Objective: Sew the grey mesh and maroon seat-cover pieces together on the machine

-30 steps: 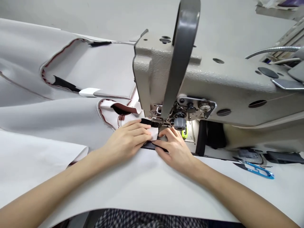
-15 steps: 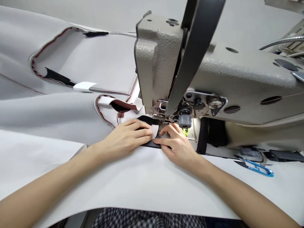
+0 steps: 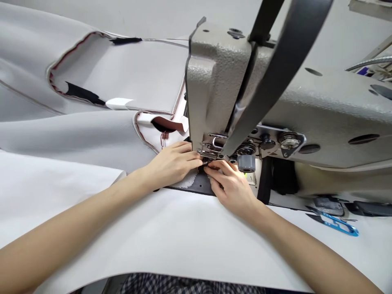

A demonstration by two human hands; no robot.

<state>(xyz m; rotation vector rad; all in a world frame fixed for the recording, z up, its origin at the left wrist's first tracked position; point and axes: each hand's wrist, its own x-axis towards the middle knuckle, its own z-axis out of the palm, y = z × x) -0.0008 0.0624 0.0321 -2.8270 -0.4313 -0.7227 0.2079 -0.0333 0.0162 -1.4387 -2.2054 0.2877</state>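
Observation:
Both my hands meet under the head of a grey industrial sewing machine (image 3: pixel 220 81). My left hand (image 3: pixel 173 165) lies on the light grey fabric (image 3: pixel 92 139), its fingers pressed together and reaching under the presser foot (image 3: pixel 211 153). My right hand (image 3: pixel 231 185) pinches a small dark piece of material right at the foot, fingers closed. A dark plate (image 3: pixel 199 185) shows between my hands. What exactly the fingertips hold is hidden by the machine head.
Red-stitched grey panels with black patches (image 3: pixel 81 94) spread out at the left and back. White fabric (image 3: pixel 183 241) covers the near table. Blue thread snips (image 3: pixel 339 224) lie at the right beside dark machine parts. A dark strap (image 3: pixel 275 69) crosses in front of the machine.
Both hands have pushed further in under the presser foot, and the white tab that lay between them is no longer visible. The view has shifted closer and to the left.

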